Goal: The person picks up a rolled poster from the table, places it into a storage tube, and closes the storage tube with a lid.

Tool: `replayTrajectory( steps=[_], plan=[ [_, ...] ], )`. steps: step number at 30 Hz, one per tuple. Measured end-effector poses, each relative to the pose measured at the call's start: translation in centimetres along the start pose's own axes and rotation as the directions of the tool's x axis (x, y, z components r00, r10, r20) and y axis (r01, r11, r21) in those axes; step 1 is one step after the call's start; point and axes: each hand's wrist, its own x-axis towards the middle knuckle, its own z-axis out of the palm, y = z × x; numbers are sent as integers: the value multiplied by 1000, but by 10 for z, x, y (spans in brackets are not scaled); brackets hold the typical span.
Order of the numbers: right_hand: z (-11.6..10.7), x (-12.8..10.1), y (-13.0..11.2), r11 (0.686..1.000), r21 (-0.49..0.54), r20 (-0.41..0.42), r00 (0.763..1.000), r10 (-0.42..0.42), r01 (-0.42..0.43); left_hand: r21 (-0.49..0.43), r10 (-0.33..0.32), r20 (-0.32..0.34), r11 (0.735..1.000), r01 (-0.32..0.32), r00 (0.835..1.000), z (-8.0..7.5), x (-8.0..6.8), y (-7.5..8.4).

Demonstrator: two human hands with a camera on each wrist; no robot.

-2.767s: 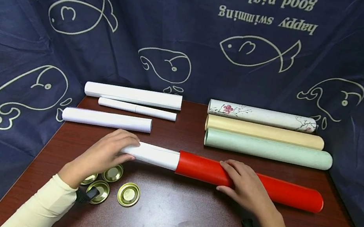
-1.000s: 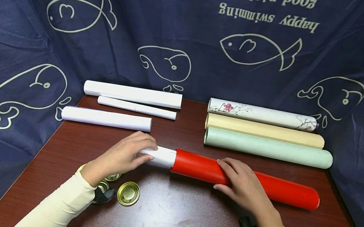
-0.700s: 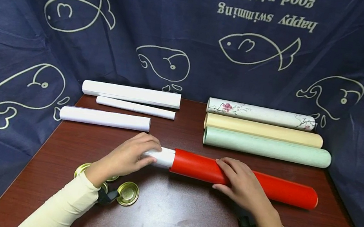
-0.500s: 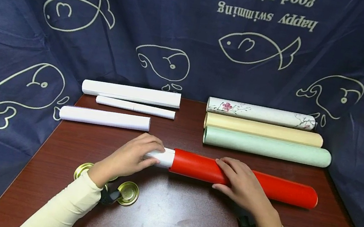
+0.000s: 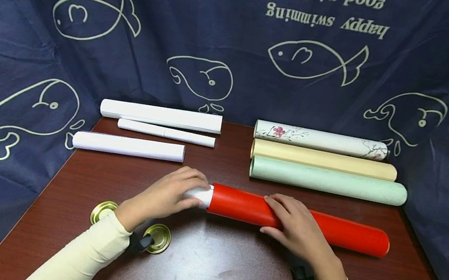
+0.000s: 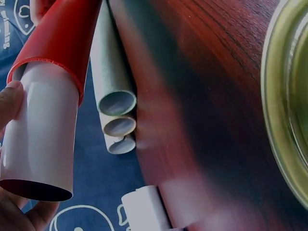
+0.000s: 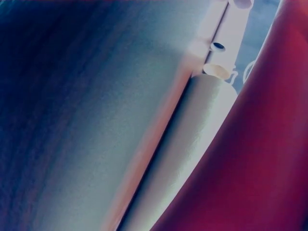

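Observation:
A long red tube [image 5: 338, 230] lies across the brown table [image 5: 229, 278]. A white paper roll [image 5: 203, 195] sticks a short way out of its left mouth; the left wrist view shows that roll [image 6: 43, 144] inside the red tube [image 6: 62, 33]. My left hand [image 5: 169, 196] grips the roll's free end, fingers curled over it. My right hand [image 5: 296, 227] lies over the red tube's middle, fingers wrapped round it. The right wrist view shows only the red tube [image 7: 260, 159] close up.
Three white paper rolls [image 5: 128, 146] lie at the back left. Floral [image 5: 321, 140], beige [image 5: 324, 161] and pale green [image 5: 328, 183] tubes lie at the back right. Gold metal caps [image 5: 158, 237] sit by my left wrist. Dark blue cloth [image 5: 231, 38] walls the table.
My left hand has pushed the white roll rightward, deeper into the red tube, so only a short stub shows. The right hand has kept its hold on the tube.

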Motion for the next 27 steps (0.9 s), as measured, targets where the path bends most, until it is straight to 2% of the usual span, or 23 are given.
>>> replayTrajectory(
  steps=[4, 18, 27],
  plan=[
    [0, 1, -1, 1000, 5, -8, 1000, -5, 5, -10, 0, 3, 1000, 0, 1000, 2, 2, 2],
    [0, 0, 0, 1000, 6, -2, 1000, 10, -10, -21, -69, 19, 997, 69, 997, 7, 2, 3],
    [1, -1, 1, 1000, 4, -8, 1000, 9, -9, -31, -124, 6, 992, 124, 992, -1, -7, -1]
  ],
)
